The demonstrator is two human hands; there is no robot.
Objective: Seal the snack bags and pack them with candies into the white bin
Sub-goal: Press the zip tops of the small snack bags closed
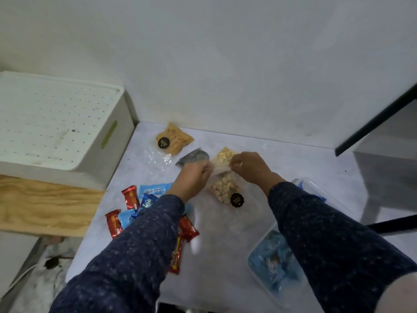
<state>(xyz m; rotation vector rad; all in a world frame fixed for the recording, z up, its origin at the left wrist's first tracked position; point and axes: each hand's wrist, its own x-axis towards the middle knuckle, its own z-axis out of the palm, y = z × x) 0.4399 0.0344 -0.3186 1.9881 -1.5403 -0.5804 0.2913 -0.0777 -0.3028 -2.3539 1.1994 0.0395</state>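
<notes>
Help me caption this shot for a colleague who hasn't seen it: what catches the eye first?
Two hands, left hand and right hand, pinch the top of a clear snack bag of pale nuts at the table's centre. Red and blue candies lie scattered lower left, under the left sleeve. A white perforated bin sits far left.

So there's a pale marble-look tabletop point(293, 168) pushed into the corner of a plain white wall point(225, 64). Off its left edge sits a light wooden board point(45, 204) with visible grain. On the right a dark-framed white panel point(383, 123) leans in at an angle. Down at the bottom left, some crumpled whitish stuff on the floor point(49, 279), too blurry to tell what.
</notes>
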